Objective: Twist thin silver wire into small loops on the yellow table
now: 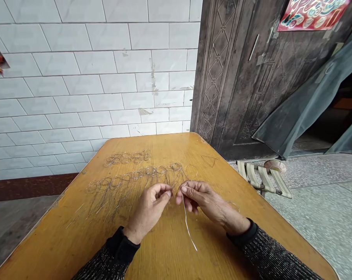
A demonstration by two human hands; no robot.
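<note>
My right hand [200, 198] pinches a thin silver wire [187, 225] between thumb and forefinger. The wire's tail hangs toward me, slightly bent, over the wooden table [164, 252]. Close beside it, my left hand [152, 206] is closed in a pinch, thumb against forefinger; a fine strand shows at these fingertips, though its path between the hands is hard to follow. Just beyond the hands lies a row of looped wire pieces [116, 182] with long straight tails. Farther back rests a group of small wire rings [126, 157].
A bent wire triangle [210, 160] lies near the table's right edge. White wall tiles [105, 85] rise behind the table, beside a dark carved door [237, 77]. A low strapped stool [263, 179] stands on the floor at right, near a grey-green curtain [304, 105].
</note>
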